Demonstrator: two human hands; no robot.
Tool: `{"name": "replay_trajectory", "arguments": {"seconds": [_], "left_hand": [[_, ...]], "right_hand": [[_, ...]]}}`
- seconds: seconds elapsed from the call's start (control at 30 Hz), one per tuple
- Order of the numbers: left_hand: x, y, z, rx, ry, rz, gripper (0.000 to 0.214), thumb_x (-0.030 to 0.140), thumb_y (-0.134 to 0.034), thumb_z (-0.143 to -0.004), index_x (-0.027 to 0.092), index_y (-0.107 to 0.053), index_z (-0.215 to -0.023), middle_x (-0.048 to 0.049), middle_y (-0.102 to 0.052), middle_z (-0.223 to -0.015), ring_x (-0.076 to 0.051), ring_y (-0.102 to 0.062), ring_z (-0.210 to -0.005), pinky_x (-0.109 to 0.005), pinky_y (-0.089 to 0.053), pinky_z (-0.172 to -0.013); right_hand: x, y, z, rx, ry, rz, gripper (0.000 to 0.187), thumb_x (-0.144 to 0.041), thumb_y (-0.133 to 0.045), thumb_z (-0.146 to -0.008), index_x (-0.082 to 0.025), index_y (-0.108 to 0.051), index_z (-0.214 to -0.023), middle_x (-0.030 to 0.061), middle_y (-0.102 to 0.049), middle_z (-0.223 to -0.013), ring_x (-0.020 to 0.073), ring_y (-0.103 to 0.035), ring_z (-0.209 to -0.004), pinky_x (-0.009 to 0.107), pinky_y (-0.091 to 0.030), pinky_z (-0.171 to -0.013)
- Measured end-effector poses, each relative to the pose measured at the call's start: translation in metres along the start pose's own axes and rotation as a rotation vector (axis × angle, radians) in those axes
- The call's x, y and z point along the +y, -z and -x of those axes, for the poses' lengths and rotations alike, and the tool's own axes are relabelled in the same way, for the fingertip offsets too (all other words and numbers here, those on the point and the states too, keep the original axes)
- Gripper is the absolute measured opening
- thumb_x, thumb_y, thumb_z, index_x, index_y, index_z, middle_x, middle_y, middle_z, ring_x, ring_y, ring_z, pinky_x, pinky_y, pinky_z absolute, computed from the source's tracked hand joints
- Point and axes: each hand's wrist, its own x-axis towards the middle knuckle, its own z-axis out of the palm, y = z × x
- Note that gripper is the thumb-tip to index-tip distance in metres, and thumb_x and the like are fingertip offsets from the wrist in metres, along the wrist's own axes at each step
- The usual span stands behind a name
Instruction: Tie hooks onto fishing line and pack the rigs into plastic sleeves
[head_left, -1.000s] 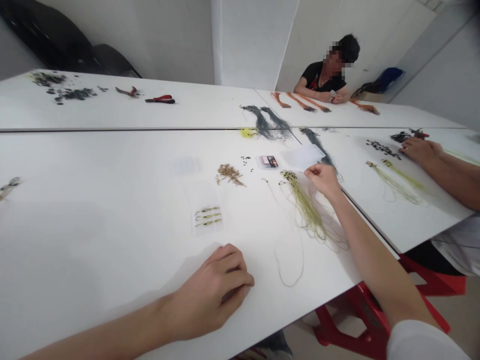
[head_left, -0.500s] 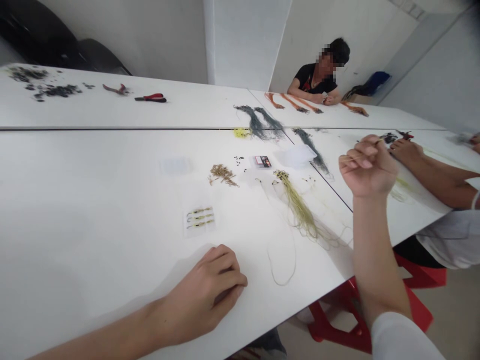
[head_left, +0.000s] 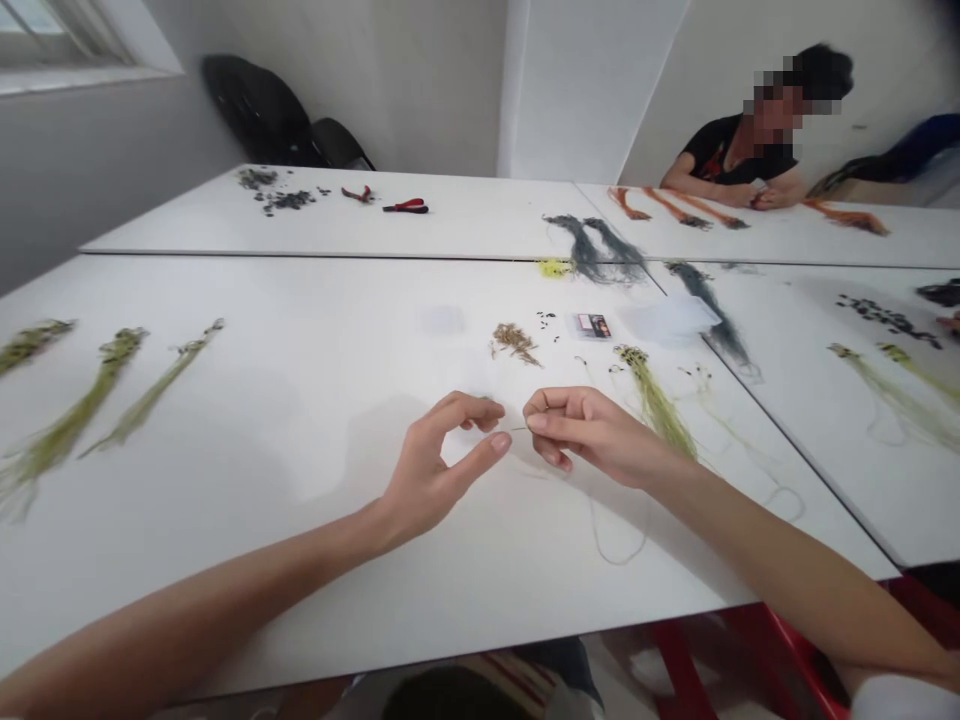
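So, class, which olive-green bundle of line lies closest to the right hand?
The bundle beyond the right hand; three others lie at the table's far left.

thin pale fishing line (head_left: 517, 429), pinched by right hand (head_left: 592, 435), slack loop beneath

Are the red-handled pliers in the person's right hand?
No, the red-handled pliers lie on the far table, and the right hand pinches a thin line.

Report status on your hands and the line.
Right hand pinching thin fishing line. Left hand open, fingertips beside the line. Green fishing-rig bundle just beyond right hand.
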Motion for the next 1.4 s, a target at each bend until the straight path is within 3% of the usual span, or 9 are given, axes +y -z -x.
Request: {"name": "replay_trajectory", "arguments": {"seconds": [0.53,0.6,0.73,0.8,0.87,1.03,1.17,1.3,1.4], "left_hand": [[-0.006,-0.002,0.001,-0.153,0.026,0.095,0.014,0.024,-0.055,-0.092,0.017,-0.062,-0.081,-0.0021,-0.059,-0.081,-0.014,-0.054,-0.08,-0.03,-0.043,-0.077],[-0.006,-0.003,0.002,-0.205,-0.003,0.157,0.008,0.023,-0.056,-0.092,0.018,-0.063,-0.094,-0.004,-0.061,-0.089,-0.015,-0.055,-0.084,-0.031,-0.044,-0.081],[0.0,-0.007,0.008,-0.443,0.054,0.35,0.052,0.023,-0.057,-0.091,0.023,-0.037,-0.139,-0.0091,-0.061,-0.112,-0.015,-0.059,-0.083,-0.034,-0.048,-0.082],[0.003,-0.009,0.011,-0.563,0.118,0.436,0.062,0.024,-0.056,-0.091,0.025,-0.026,-0.145,-0.0092,-0.062,-0.11,-0.016,-0.062,-0.082,-0.034,-0.05,-0.077],[0.004,-0.011,0.011,-0.618,0.163,0.452,0.054,0.026,-0.056,-0.091,0.023,-0.036,-0.141,-0.0068,-0.066,-0.098,-0.016,-0.064,-0.079,-0.032,-0.051,-0.073],[-0.005,-0.002,-0.004,-0.521,0.221,0.219,0.023,0.031,-0.055,-0.091,0.015,-0.068,-0.102,-0.0046,-0.067,-0.078,-0.013,-0.062,-0.066,-0.028,-0.05,-0.066],[-0.014,0.01,-0.039,-0.426,0.139,-0.052,0.024,0.029,-0.053,-0.091,0.017,-0.07,-0.102,-0.0043,-0.07,-0.084,-0.014,-0.063,-0.069,-0.026,-0.05,-0.067],[-0.02,0.013,-0.088,-0.337,-0.067,-0.479,0.027,0.029,-0.047,-0.092,0.02,-0.071,-0.103,-0.0051,-0.069,-0.099,-0.017,-0.062,-0.086,-0.027,-0.047,-0.08],[-0.027,0.008,-0.12,-0.267,-0.016,-0.892,0.034,0.03,-0.041,-0.093,0.019,-0.072,-0.099,-0.0107,-0.066,-0.101,-0.025,-0.056,-0.1,-0.037,-0.042,-0.089]], "right_hand": [[0.024,0.001,0.003,-0.044,0.021,0.005,0.018,-0.031,-0.069,-0.083,-0.014,-0.063,-0.084,0.0001,-0.062,-0.06,0.0101,-0.055,-0.051,0.023,-0.046,-0.05],[0.023,0.002,0.005,-0.039,0.065,0.018,0.015,-0.029,-0.068,-0.083,-0.014,-0.064,-0.083,0.0003,-0.062,-0.061,0.01,-0.056,-0.05,0.023,-0.046,-0.048],[0.018,0.005,0.011,0.012,0.182,0.017,0.01,-0.025,-0.066,-0.085,-0.015,-0.064,-0.085,0.0032,-0.068,-0.073,0.008,-0.056,-0.045,0.021,-0.043,-0.043],[0.014,0.007,0.013,0.03,0.217,-0.033,0.008,-0.024,-0.065,-0.086,-0.016,-0.063,-0.087,0.0041,-0.07,-0.077,0.009,-0.058,-0.045,0.022,-0.041,-0.042],[0.01,0.012,0.015,0.054,0.244,-0.106,0.006,-0.024,-0.064,-0.087,-0.018,-0.062,-0.088,0.0027,-0.069,-0.073,0.0103,-0.059,-0.047,0.023,-0.042,-0.044],[-0.002,0.034,0.018,0.187,0.397,-0.284,0.008,-0.026,-0.065,-0.085,-0.02,-0.061,-0.083,-0.005,-0.054,-0.057,0.0057,-0.044,-0.043,0.022,-0.037,-0.047],[-0.011,0.05,0.021,0.242,0.501,-0.328,0.01,-0.027,-0.068,-0.08,-0.021,-0.06,-0.081,-0.0071,-0.044,-0.056,0.0055,-0.033,-0.041,0.023,-0.032,-0.046],[-0.011,0.052,0.021,0.222,0.51,-0.295,0.008,-0.027,-0.066,-0.081,-0.022,-0.06,-0.081,-0.0069,-0.042,-0.055,0.0059,-0.032,-0.041,0.024,-0.031,-0.046],[-0.007,0.05,0.019,0.175,0.482,-0.265,0.008,-0.027,-0.065,-0.083,-0.021,-0.061,-0.082,-0.0059,-0.047,-0.056,0.0058,-0.036,-0.042,0.025,-0.034,-0.048]]}}
